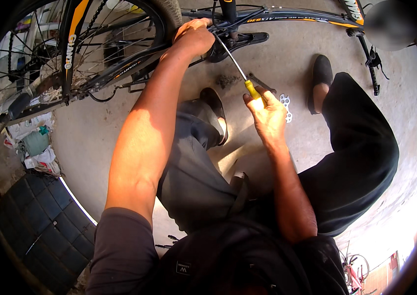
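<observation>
A black bicycle with orange trim (299,17) stretches across the far side. My right hand (269,115) grips the yellow handle of a screwdriver (251,89), and its long metal shaft slants up to the left. The tip meets the bicycle near the crank area (220,49), where exact contact is hidden among dark parts. Close to that tip, my left hand (194,37) is closed against the frame beside the rear tyre (171,14). What its curled fingers hold cannot be made out.
On the concrete floor by my right hand lie a dark bar-shaped tool (261,82) and a silver plate wrench with holes (286,108). Dark, tangled debris (228,80) is near my shoe. Crumpled bags (33,142) and a dark tiled panel (46,211) are at left; handlebars (370,61) at far right.
</observation>
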The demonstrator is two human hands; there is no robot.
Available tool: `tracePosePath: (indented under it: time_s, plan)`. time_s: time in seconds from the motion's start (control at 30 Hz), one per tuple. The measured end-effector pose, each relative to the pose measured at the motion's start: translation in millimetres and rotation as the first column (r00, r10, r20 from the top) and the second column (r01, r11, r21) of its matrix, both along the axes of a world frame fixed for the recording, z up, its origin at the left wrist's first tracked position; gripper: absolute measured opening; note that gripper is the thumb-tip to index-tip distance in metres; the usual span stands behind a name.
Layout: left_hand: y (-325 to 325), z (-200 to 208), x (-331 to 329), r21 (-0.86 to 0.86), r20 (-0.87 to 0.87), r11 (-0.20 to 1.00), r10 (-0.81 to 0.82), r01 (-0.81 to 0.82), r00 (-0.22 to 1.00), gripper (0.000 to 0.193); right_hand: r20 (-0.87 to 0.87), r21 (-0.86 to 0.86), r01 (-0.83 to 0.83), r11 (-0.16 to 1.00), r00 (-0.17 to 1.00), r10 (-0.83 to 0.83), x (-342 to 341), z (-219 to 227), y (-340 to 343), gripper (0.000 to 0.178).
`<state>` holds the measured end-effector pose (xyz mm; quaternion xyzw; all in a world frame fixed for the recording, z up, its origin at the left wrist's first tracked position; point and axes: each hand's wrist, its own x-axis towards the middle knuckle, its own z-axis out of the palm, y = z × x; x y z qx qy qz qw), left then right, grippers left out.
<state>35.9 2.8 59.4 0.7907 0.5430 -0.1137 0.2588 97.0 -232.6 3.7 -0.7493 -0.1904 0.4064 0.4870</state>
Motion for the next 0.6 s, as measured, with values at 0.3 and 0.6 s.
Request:
tracePosePath:
  time_s: [0.3, 0.6]
  plan:
    - [2.6, -4.4, -2.8, 0.047, -0.017, 0.998, -0.036, 0.037, 0.999, 0.057, -0.592, 0.003, -0.005, 1.0, 0.806, 0.006, 25.2, 19.3, 2.6, 0.029]
    - [-0.6, 0.6, -0.1, 0.022, -0.021, 0.999, -0.025, 0.025, 0.999, 0.059, -0.164, 0.011, -0.035, 0.999, 0.986, 0.037, 18.4, 7.4, 1.3, 0.03]
